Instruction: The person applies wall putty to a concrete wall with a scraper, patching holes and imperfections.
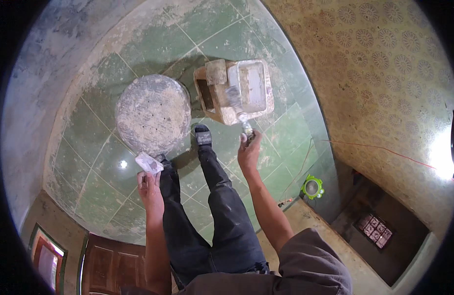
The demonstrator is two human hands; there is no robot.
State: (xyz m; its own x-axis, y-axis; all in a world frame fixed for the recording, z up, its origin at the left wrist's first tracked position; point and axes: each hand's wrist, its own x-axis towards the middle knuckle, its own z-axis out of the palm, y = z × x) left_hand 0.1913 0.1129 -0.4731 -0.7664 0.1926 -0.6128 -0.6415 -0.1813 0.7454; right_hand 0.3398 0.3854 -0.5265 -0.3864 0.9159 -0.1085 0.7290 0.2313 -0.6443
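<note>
My right hand [249, 151] is closed round the handle of a flat-ended hand tool [242, 117] caked with white. Its grey flat end hangs over the dirty cream tub [221, 109]; whether it is a brush or a scraper I cannot tell. On the tub's left part lies a square beige block or pad [216, 72], and a pale rectangular section [251, 88] fills its right side. My left hand [150, 189] pinches a small whitish, flat piece with grey smears [149, 162]. That piece is just below the round, plaster-crusted stool [153, 115].
Green floor tiles [163, 39] are smeared with dried plaster. A patterned wall [374, 64] rises at the right, with a thin red wire [384, 148] across it. A bright green round fan-like object [312, 188] stands at right; a brown panelled door [111, 263] is lower left.
</note>
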